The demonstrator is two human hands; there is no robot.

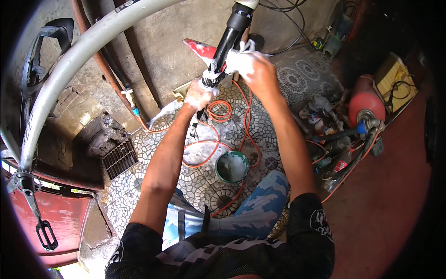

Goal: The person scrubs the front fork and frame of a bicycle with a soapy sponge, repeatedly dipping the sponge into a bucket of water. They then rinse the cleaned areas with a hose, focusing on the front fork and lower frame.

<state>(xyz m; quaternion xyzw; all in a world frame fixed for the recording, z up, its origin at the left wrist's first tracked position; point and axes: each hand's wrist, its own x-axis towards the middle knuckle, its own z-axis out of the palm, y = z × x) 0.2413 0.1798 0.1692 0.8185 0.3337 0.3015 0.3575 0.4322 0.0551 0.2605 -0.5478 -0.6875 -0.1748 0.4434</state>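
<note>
My left hand (200, 95), wet with suds, is closed around the lower end of a black bicycle tube (223, 50). The tube slants down from a pale frame part at the top edge. My right hand (259, 69) presses a foam-covered white cloth (240, 61) against the tube's right side; foam hides its exact shape. A red pointed part (200, 48) with suds on it sticks out left behind the tube. Below my left hand shows a black piece spotted with foam (192, 130). The grey bicycle frame tube (66, 68) arches across the upper left.
A green-rimmed bucket (232, 166) with suds stands on the pebble-patterned floor (153, 157). An orange hose (248, 122) coils there. A crank with a pedal (46, 235) hangs left, near a drain grate (120, 158). Bottles and a red tank (366, 99) stand right.
</note>
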